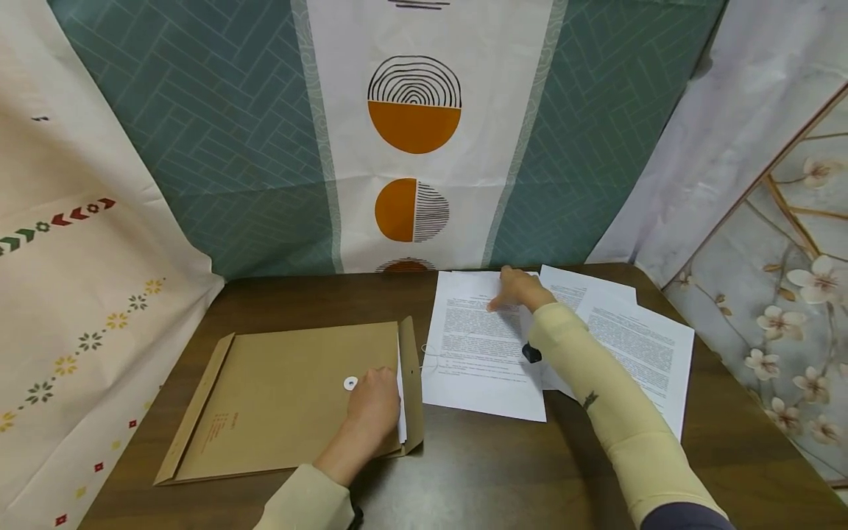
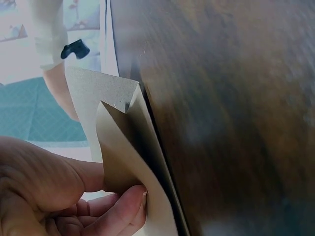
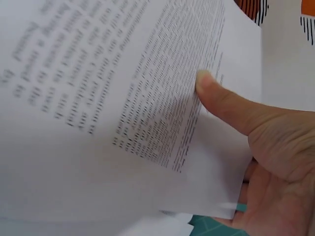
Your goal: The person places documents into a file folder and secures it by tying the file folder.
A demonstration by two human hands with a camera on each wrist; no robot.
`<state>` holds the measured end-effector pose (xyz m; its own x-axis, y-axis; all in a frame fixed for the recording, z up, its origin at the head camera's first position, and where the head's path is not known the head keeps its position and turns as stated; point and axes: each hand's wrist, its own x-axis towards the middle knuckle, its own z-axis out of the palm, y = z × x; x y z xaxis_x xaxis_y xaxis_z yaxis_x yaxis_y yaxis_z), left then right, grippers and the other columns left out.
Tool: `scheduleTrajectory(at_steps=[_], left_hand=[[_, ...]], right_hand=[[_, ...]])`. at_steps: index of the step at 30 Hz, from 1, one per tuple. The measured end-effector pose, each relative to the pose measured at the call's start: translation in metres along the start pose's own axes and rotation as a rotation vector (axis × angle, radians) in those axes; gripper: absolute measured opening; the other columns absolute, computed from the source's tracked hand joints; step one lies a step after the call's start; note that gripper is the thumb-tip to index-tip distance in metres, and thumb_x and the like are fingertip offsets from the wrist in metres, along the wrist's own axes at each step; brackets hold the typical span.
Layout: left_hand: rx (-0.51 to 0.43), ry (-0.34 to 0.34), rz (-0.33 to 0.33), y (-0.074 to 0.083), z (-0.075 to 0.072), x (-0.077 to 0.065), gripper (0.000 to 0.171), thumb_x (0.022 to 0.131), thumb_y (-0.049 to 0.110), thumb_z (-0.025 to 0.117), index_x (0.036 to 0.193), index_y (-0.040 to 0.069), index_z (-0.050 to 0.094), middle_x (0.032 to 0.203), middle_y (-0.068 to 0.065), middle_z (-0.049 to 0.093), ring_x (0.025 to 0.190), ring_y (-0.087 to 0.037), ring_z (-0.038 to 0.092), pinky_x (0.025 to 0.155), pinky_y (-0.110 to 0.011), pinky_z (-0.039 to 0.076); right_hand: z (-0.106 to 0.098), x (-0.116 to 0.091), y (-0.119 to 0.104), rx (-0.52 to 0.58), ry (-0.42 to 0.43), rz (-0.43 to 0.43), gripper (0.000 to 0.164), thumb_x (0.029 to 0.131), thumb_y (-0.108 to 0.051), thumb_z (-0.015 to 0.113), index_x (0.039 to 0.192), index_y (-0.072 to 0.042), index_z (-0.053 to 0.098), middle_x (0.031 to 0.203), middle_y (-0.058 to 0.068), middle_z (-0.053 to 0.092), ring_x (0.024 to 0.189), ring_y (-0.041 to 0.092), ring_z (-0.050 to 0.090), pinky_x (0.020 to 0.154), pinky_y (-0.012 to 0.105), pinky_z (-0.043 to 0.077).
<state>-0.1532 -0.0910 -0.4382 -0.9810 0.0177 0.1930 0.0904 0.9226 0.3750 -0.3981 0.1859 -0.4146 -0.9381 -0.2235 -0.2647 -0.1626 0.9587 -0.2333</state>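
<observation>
A brown paper document envelope [image 1: 291,397] lies on the left of the table, its flap [image 1: 414,390] folded out to the right. With thumb and fingers my left hand [image 1: 374,405] pinches the upper layer at its mouth; the left wrist view shows the edge [image 2: 130,157] lifted and the mouth gaping. White paper [image 1: 401,412] shows just inside. My right hand [image 1: 520,288] grips a printed sheet [image 1: 473,368] by its far edge, thumb on the text side and the other fingers behind it. The sheet's left edge lies near the flap.
To the right are more printed sheets [image 1: 645,346], partly overlapping under my right forearm. A white button [image 1: 350,383] sits on the envelope, and a thin string [image 1: 429,357] trails over the held sheet. A patterned cloth [image 1: 411,213] hangs behind the dark wooden table [image 1: 464,471].
</observation>
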Motion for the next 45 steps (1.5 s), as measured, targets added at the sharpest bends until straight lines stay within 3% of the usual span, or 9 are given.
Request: scheduleTrajectory(at_steps=[9,15,24,28,30,32,37,41,45], left_hand=[[0.005,-0.004,0.003,0.0,0.0,0.0,0.007,0.085,-0.008,0.064,0.079,-0.007,0.068,0.079,-0.024,0.069,0.072,-0.042,0.071,0.059,-0.05,0.057],[0.015,0.003,0.025,-0.001,0.0,-0.001,0.005,0.084,-0.008,0.066,0.079,-0.007,0.067,0.078,-0.023,0.069,0.071,-0.042,0.071,0.059,-0.049,0.057],[0.014,0.003,0.029,-0.003,0.001,0.0,0.004,0.083,-0.007,0.068,0.079,-0.008,0.066,0.078,-0.023,0.068,0.071,-0.042,0.07,0.059,-0.049,0.057],[0.015,0.014,0.038,-0.002,0.001,-0.001,0.004,0.083,-0.006,0.068,0.079,-0.008,0.066,0.077,-0.024,0.068,0.071,-0.042,0.07,0.059,-0.05,0.056],[0.01,0.01,0.034,-0.002,0.001,-0.001,0.005,0.084,-0.007,0.067,0.079,-0.008,0.066,0.078,-0.024,0.068,0.071,-0.043,0.07,0.06,-0.05,0.056],[0.003,0.004,0.031,-0.002,0.001,-0.001,0.005,0.084,-0.007,0.066,0.079,-0.007,0.065,0.078,-0.024,0.068,0.071,-0.042,0.07,0.059,-0.05,0.056],[-0.015,-0.003,0.028,-0.002,0.0,-0.001,0.007,0.083,-0.008,0.064,0.077,-0.006,0.064,0.076,-0.024,0.067,0.071,-0.043,0.07,0.059,-0.051,0.056],[-0.021,-0.01,0.022,-0.002,0.0,0.0,0.006,0.082,-0.009,0.064,0.077,-0.006,0.064,0.077,-0.025,0.067,0.071,-0.043,0.07,0.06,-0.051,0.056],[-0.026,-0.03,0.007,-0.004,0.001,0.002,0.005,0.083,-0.008,0.065,0.078,-0.006,0.064,0.078,-0.025,0.068,0.073,-0.042,0.07,0.061,-0.05,0.056]], right_hand=[[0.011,-0.006,-0.006,-0.023,0.132,-0.025,0.083,0.081,-0.037,0.088,0.145,0.003,0.052,0.147,0.025,0.054,0.135,0.048,0.049,0.115,0.07,0.017],[0.01,-0.013,-0.008,-0.015,0.192,-0.05,0.057,0.088,-0.033,0.082,0.131,0.0,0.067,0.134,0.021,0.065,0.124,0.045,0.059,0.112,0.069,0.027],[-0.028,-0.04,-0.009,0.046,0.194,-0.09,0.041,0.097,-0.029,0.072,0.126,0.0,0.071,0.131,0.021,0.066,0.111,0.04,0.064,0.091,0.055,0.051],[-0.053,-0.058,0.0,0.049,0.185,-0.086,0.034,0.099,-0.027,0.069,0.122,-0.002,0.074,0.129,0.021,0.067,0.101,0.033,0.063,0.079,0.049,0.051],[-0.064,-0.067,0.007,0.054,0.184,-0.102,0.03,0.099,-0.026,0.068,0.116,-0.002,0.076,0.121,0.019,0.071,0.094,0.029,0.061,0.075,0.046,0.05],[-0.074,-0.075,0.018,0.063,0.181,-0.131,0.026,0.1,-0.024,0.068,0.102,0.0,0.077,0.096,0.015,0.071,0.08,0.025,0.055,0.069,0.04,0.045],[-0.094,-0.097,0.051,0.138,0.184,-0.199,0.035,0.098,-0.022,0.069,0.069,-0.006,0.059,0.063,-0.003,0.038,0.063,0.016,0.035,0.06,0.033,0.032],[-0.104,-0.116,0.078,0.253,0.155,-0.159,0.033,0.099,-0.026,0.069,0.079,0.0,0.064,0.07,0.0,0.051,0.065,0.015,0.047,0.06,0.032,0.041],[-0.111,-0.134,0.105,0.378,0.132,-0.12,0.04,0.101,-0.026,0.066,0.12,0.01,0.068,0.091,0.008,0.069,0.072,0.016,0.061,0.063,0.032,0.052]])
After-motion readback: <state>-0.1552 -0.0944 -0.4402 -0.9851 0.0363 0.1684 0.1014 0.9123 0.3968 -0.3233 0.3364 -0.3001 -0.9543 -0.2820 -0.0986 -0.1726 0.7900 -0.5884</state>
